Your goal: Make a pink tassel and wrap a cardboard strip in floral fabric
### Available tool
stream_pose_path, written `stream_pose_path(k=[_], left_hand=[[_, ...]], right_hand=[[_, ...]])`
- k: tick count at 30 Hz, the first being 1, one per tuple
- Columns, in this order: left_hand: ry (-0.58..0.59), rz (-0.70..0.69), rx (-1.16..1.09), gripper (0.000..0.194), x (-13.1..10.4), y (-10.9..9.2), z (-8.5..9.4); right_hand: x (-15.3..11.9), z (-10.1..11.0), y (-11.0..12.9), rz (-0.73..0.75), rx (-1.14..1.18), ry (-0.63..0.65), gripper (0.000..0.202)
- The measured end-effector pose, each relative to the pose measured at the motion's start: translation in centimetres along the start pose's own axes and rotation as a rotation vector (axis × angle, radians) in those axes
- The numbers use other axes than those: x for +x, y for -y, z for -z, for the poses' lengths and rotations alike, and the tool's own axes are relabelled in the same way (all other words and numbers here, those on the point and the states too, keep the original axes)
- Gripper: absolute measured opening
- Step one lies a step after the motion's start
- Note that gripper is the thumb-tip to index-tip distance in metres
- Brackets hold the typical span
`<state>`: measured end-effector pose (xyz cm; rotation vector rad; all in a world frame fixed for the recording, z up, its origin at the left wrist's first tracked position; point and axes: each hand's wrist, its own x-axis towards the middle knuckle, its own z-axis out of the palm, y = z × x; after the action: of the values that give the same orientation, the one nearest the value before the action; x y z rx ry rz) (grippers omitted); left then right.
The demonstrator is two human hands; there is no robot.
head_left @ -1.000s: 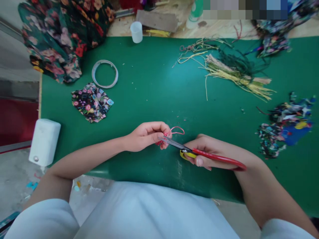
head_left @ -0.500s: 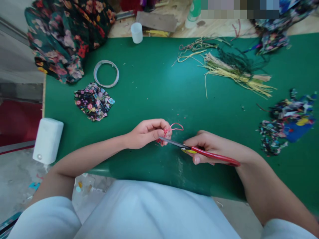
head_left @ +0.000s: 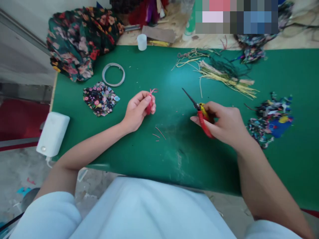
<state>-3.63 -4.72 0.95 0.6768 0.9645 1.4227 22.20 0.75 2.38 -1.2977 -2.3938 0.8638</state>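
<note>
Pinched in my left hand [head_left: 138, 109] is a small bundle of red-pink cord [head_left: 149, 105], with a loop standing up above my fingers. My fingers cover part of it, so its full shape is hidden. My right hand [head_left: 223, 122] is wrapped round red-handled scissors [head_left: 203, 121]. Their dark blades point up and left, apart from the cord, and look closed. A few short cord snippets [head_left: 160, 133] lie on the green tabletop [head_left: 139, 152] between my hands.
Floral fabric [head_left: 74, 43] is heaped at the far left, near a tape ring [head_left: 113, 74] and a flowered cloth piece [head_left: 101, 99]. A white power bank [head_left: 53, 134] lies at the left edge. Straw-like strands [head_left: 226, 78] and patterned scraps [head_left: 271, 119] lie right. A white cup [head_left: 142, 42] stands behind.
The scissors have moved away from the cord, to the right and up. My left hand has lifted the cord bundle up and left. Cut snippets now show on the table.
</note>
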Motion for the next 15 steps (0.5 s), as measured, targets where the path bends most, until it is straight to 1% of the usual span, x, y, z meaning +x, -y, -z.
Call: stream_pose_path(k=[2,3,6,9,12,15], left_hand=[[-0.037,-0.073,0.037,0.043,0.3,-0.7,0.6],[-0.047,-0.105,0.055,0.043,0.3,-1.2,0.9],[-0.066,-0.205,0.099,0.042,-0.2,-2.3,2.1],[-0.072,-0.233,0.149,0.040,-1.0,-2.7,3.5],[-0.071,-0.214,0.199,0.040,-1.5,-2.4,4.7],[-0.043,-0.224,0.237,0.039,-1.7,-2.0,5.3]], right_hand=[[0.1,-0.9,-0.2,0.061,-0.176,-0.115,0.027],[0.1,-1.5,-0.3,0.109,-0.219,-0.135,0.024],[0.5,-2.9,-0.1,0.246,-0.238,-0.121,0.027],[1.5,-3.8,0.6,0.349,-0.245,-0.115,0.029],[3.4,-4.6,1.7,0.440,-0.256,-0.061,0.031],[6.2,-5.5,3.2,0.477,-0.252,0.021,0.035]])
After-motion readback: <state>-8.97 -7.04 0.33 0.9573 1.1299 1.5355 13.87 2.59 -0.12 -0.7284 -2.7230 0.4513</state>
